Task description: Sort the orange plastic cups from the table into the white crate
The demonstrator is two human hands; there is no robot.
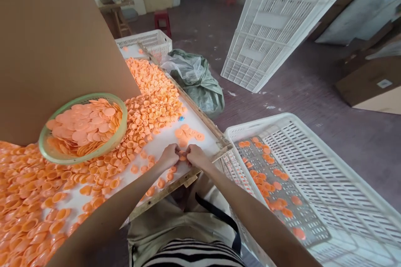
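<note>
L hand (170, 155) and R hand (196, 157) meet nearly tip to tip, fingers curled, both pinching a small orange plastic piece (182, 157) btwn them; can't tell if it's a single part or two put together. Just beyond the hands, a little pile of flat, round orange plastic discs (187, 133) lies on the white tabletop (160, 145). Just L of the hands and nearer the body: a few loose orange bits (161, 183), done or undone unclear. Farther L and beyond, a huge heap of small, hollow orange plastic cups (150, 102) spreads over the table, and amid it sits a round, pale-green plastic basket (124, 122) piled w/ more discs; both are prob. unworked stock, so lots left. R of the R hand, past the table's edge, a big white slatted plastic crate (326, 171) has a thin scatter of orange pieces (265, 187) on its floor, prob. the finished ones, tho too small to verify. Judging by that scatter vs. the heap, it's early on, w/ 1 pc. in hand.
</note>
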